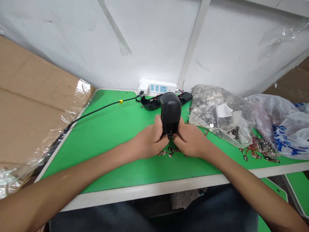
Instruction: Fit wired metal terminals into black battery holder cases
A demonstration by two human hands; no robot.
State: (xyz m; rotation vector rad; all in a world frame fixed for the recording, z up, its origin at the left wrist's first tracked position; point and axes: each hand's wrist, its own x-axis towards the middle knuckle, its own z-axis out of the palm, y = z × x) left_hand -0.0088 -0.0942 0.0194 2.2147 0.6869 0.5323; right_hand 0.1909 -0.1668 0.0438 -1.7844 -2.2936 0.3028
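Observation:
A black plastic housing point(171, 108) with a rounded top stands upright between my two hands, over the middle of the green table. My left hand point(154, 138) grips its left side, with the thumb near the lower end. On the other side my right hand point(190, 138) is closed around the lower right edge. Small metal parts show at the housing's lower opening, too small to name. Several little metal contacts point(171, 151) lie on the table just below my hands. Behind the housing rests another black shell point(151, 103) with thin red and dark wires.
A white power strip point(158, 87) with a plugged-in adapter sits against the wall; its black cable point(103, 108) runs left. Clear bags of metal parts point(217, 109) and a white plastic bag point(285, 129) fill the right side. Wired contacts point(262, 149) lie there. A cardboard box point(36, 106) stands left.

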